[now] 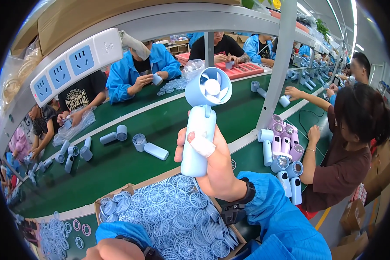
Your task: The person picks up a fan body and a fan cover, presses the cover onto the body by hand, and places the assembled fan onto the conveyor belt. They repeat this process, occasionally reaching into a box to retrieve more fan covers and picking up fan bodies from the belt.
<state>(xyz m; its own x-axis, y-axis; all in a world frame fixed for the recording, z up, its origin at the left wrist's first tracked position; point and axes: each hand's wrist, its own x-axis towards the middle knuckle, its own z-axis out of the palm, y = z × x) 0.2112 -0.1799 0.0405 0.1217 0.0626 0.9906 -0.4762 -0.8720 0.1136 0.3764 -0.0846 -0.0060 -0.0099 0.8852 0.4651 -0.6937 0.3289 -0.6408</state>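
Observation:
My right hand is wrapped round the handle of a light-blue handheld fan, raised upright in front of me. The fan's round head faces me, and its pale blades show inside the ring with no grille over them. White tape covers part of my right thumb. Only part of my left hand shows, at the bottom edge; its fingers are out of sight. Beside it and below the fan, a cardboard box is heaped with light-blue round fan grilles.
A green conveyor belt carries several blue fans. Loose rings and grilles lie left of the box. Blue and purple fans stand at right beside a seated co-worker. A metal post and power strip stand close.

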